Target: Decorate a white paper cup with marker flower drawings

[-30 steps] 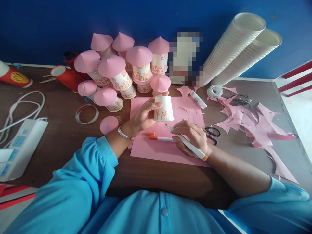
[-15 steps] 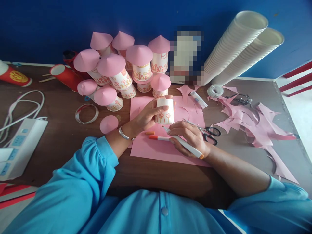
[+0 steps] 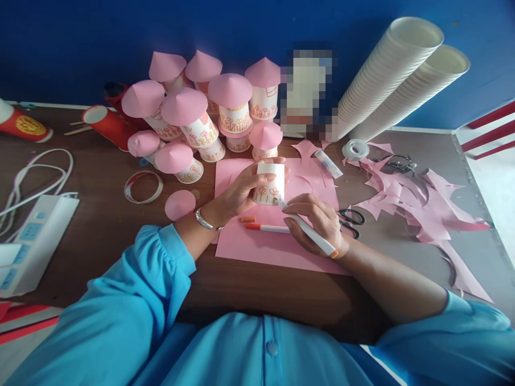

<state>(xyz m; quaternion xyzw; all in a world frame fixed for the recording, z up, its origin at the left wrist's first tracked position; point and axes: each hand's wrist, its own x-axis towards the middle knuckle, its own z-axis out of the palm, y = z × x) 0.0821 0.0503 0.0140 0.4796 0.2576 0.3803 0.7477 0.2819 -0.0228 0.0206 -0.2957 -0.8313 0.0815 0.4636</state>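
My left hand point(image 3: 237, 190) is wrapped round an upturned white paper cup point(image 3: 269, 184) with small red flowers drawn along its rim. It holds the cup over a pink paper sheet point(image 3: 257, 241). My right hand point(image 3: 317, 222) grips a white marker point(image 3: 308, 231) with an orange end. The marker's tip touches the lower right side of the cup. A second marker point(image 3: 267, 228) with a red cap end lies on the pink sheet under my hands, and a small orange cap point(image 3: 247, 219) lies beside it.
Several decorated cups with pink cone tops point(image 3: 201, 115) are piled behind. Two long stacks of white cups point(image 3: 394, 75) lean at the back right. Scissors point(image 3: 350, 220), pink scraps point(image 3: 422, 203), a tape roll point(image 3: 354, 149), a glue stick point(image 3: 328, 163), a pink disc point(image 3: 179, 205) and a power strip point(image 3: 32, 241) lie around.
My left hand lowered and turned the cup a little. My right hand moved up and left, bringing the marker tip onto the cup.
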